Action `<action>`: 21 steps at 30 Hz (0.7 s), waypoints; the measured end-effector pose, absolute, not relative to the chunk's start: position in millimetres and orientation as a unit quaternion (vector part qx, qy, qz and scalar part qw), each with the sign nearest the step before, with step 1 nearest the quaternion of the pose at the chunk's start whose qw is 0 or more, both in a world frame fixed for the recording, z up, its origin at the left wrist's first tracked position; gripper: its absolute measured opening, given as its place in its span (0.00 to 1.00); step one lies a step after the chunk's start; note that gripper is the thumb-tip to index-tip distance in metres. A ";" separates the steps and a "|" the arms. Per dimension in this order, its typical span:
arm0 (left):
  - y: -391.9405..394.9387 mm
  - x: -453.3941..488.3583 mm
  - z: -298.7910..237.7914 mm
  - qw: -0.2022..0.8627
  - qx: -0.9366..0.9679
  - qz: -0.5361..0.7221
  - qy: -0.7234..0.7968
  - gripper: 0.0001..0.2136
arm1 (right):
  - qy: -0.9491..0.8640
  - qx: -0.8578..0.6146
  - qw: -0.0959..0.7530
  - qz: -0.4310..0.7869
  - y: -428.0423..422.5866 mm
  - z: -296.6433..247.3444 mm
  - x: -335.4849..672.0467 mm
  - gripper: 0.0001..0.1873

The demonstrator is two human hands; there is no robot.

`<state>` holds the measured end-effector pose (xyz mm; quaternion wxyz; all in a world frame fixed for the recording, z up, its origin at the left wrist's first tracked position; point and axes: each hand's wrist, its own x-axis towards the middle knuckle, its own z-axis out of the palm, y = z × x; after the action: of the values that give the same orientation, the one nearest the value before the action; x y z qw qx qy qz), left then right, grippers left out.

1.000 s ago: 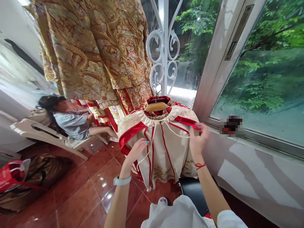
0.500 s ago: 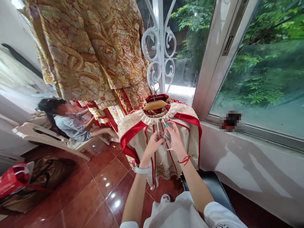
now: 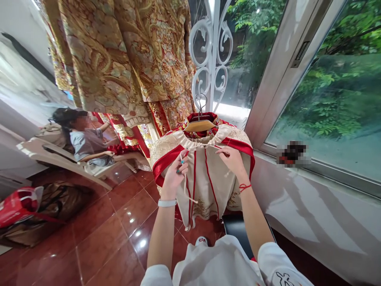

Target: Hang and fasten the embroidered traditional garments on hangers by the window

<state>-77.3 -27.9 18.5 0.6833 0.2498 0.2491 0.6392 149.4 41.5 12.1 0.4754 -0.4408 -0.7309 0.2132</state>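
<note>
Gold-embroidered garments (image 3: 119, 59) fill the upper left. Centre of frame: cream cape with red trim (image 3: 200, 184), up on a tan hanger (image 3: 200, 126), white scrolled ironwork (image 3: 213, 59) behind. Red collar (image 3: 206, 116) stands inside the neck opening. Hanging looks done: cape spread at the shoulders, gathered neckline (image 3: 189, 143) drawn into ruffles, front falling below.

Left hand (image 3: 173, 177), left of centre: fingers bent, grip pinching one length of the pale cord (image 3: 194, 201); its loose end dangles lower over the cape front. Right hand (image 3: 234, 160), right of centre: thumb and finger together, grip pinching the other length near the neckline, short tail beneath. Hands well apart.

Judgement: cord fastening part-way at most. No bow shows between the hands; whether a first knot sits at the neckline, too small to tell.
</note>
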 end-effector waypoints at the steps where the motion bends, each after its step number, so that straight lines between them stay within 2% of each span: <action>1: -27.3 -76.1 19.2 0.670 0.281 0.637 0.258 0.19 | -0.722 -0.466 0.481 0.173 40.5 13.2 147.1 0.12; 3: -23.6 -74.6 23.3 0.637 0.346 0.631 0.277 0.23 | -0.680 -0.497 0.530 0.096 41.5 18.2 137.0 0.12; 5: -16.7 -73.8 30.3 0.594 0.410 0.627 0.295 0.23 | -0.648 -0.481 0.588 0.057 46.5 26.2 121.9 0.12; 8: -0.3 -71.8 41.4 0.496 0.511 0.614 0.339 0.21 | -0.664 -0.400 0.623 0.104 58.2 39.0 100.9 0.11; 13: 30.2 -65.8 46.9 0.299 0.669 0.553 0.397 0.15 | -0.770 -0.273 0.506 0.278 75.7 46.7 95.1 0.09; 16: 35.1 -63.7 44.7 0.222 0.710 0.520 0.420 0.15 | -0.788 -0.255 0.473 0.302 80.6 45.4 100.7 0.08; 21: 24.3 -61.7 46.6 0.092 0.726 0.517 0.444 0.12 | -0.789 -0.251 0.479 0.294 80.1 43.1 101.4 0.09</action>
<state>-61.7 24.3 46.6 0.0924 0.7255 0.4441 0.5175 101.4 80.1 43.1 0.4787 -0.2506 -0.7886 0.2936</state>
